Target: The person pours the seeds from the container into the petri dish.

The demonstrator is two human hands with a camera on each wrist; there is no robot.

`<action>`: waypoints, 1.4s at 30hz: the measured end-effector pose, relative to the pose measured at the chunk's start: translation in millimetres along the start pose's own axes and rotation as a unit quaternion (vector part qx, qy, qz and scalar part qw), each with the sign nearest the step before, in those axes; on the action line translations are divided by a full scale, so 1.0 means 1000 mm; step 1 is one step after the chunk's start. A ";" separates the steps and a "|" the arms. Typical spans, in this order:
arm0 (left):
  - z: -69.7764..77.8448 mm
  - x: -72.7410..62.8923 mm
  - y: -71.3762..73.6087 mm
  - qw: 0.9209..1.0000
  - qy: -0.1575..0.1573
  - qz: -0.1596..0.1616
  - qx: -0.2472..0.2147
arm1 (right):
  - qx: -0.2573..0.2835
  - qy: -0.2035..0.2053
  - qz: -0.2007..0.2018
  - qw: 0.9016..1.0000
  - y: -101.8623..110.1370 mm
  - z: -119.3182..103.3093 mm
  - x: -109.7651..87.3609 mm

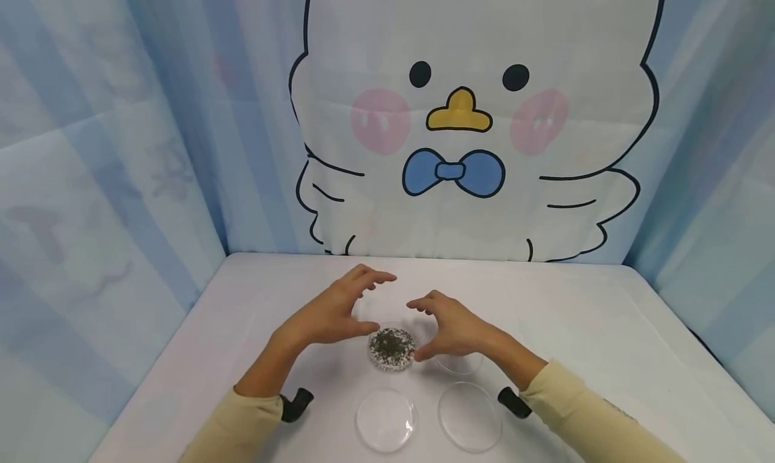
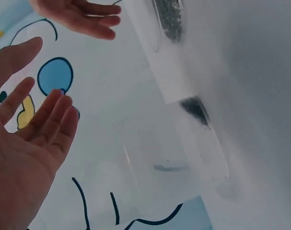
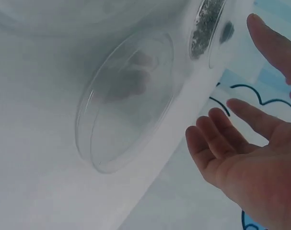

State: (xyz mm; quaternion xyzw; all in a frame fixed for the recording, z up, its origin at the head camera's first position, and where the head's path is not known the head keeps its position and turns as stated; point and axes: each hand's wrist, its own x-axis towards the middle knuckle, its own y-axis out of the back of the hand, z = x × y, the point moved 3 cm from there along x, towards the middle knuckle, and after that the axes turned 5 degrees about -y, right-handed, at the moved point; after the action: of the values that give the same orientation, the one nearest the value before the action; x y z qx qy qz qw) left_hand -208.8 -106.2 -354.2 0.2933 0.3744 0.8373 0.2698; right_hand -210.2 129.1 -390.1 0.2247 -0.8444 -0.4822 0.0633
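Note:
A round clear dish of dark green flakes (image 1: 392, 348) sits on the white table between my hands. My left hand (image 1: 336, 309), fingers spread and slightly bent, is at its left; its thumb tip overlaps the dish's far left edge in the head view. At the right, my right hand (image 1: 451, 323) has loosely bent fingers, its thumb tip near the dish's right rim. Both palms look bare in the wrist views. A clear dish (image 1: 461, 365) lies partly hidden under the right hand. The left wrist view also shows a clear container (image 2: 207, 148) with a dark patch inside; its kind is unclear.
Nearer the front edge lie two more clear round dishes, one on the left (image 1: 385, 420) and one on the right (image 1: 470, 417). A blue-and-white curtain (image 1: 260, 113) with a cartoon bird stands behind the table, and curtains flank both sides.

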 end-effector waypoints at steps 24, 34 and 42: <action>-0.010 0.001 -0.047 0.982 0.094 -0.164 0.029 | -0.029 0.044 -0.076 0.996 0.017 0.065 -0.039; -0.013 0.005 -0.053 0.982 0.081 -0.159 0.060 | -0.032 0.045 -0.056 0.997 0.017 0.072 -0.040; -0.014 0.008 -0.055 0.979 0.091 -0.172 0.057 | -0.015 0.059 -0.039 0.997 0.018 0.078 -0.043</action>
State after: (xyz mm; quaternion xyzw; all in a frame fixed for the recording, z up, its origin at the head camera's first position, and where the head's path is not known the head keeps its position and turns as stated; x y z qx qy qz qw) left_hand -211.5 -75.9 -403.3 0.1616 0.4892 0.7791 0.3573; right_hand -202.8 217.3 -410.8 0.2851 -0.8223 -0.4828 0.0977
